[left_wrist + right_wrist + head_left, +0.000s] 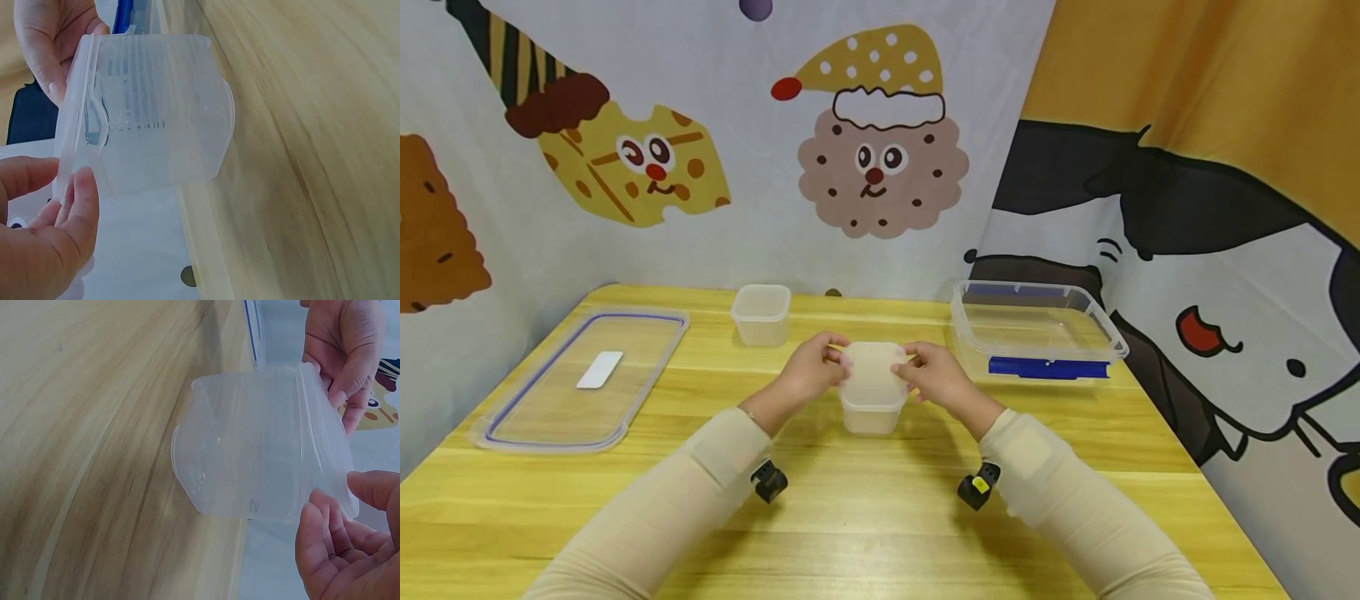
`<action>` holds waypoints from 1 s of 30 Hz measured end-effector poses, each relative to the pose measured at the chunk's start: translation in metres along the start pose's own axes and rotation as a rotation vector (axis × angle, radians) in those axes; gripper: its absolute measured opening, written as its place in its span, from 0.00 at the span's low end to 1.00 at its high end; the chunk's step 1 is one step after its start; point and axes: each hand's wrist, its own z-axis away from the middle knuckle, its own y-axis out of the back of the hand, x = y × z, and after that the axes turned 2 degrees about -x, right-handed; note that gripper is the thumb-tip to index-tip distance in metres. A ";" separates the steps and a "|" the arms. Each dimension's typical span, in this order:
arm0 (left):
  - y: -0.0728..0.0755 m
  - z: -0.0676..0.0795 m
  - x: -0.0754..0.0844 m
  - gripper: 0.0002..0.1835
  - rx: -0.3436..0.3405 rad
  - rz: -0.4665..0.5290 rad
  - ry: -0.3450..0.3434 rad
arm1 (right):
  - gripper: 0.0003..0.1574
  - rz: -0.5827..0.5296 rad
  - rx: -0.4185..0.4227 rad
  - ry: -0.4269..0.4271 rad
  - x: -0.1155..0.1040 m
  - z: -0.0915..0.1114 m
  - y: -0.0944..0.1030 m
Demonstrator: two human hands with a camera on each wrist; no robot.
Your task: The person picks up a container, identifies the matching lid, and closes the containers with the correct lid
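Note:
A small translucent plastic container [871, 419] stands near the middle of the table, with a frosted lid [872, 375] over its top. At the lid's left edge, my left hand [811, 367] pinches the rim between thumb and fingers. My right hand [942, 379] pinches the opposite edge, thumb on top and fingers curled below. In the left wrist view, the container's side wall [156, 112] is see-through and looks empty. The right wrist view shows the lid's edge [325, 437] lying along the rim; whether it is fully pressed down I cannot tell.
Another small translucent container [762, 321] stands behind and to the left. A large clear box [1048, 368] with blue clasps sits at the back right. On the left lies a large clear lid [561, 408] with a blue seal and a white patch [600, 369]. A printed curtain [745, 250] hangs behind the table.

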 end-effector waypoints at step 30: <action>0.001 -0.002 -0.010 0.23 0.012 -0.089 -0.001 | 0.19 0.091 0.031 0.053 0.008 -0.006 -0.001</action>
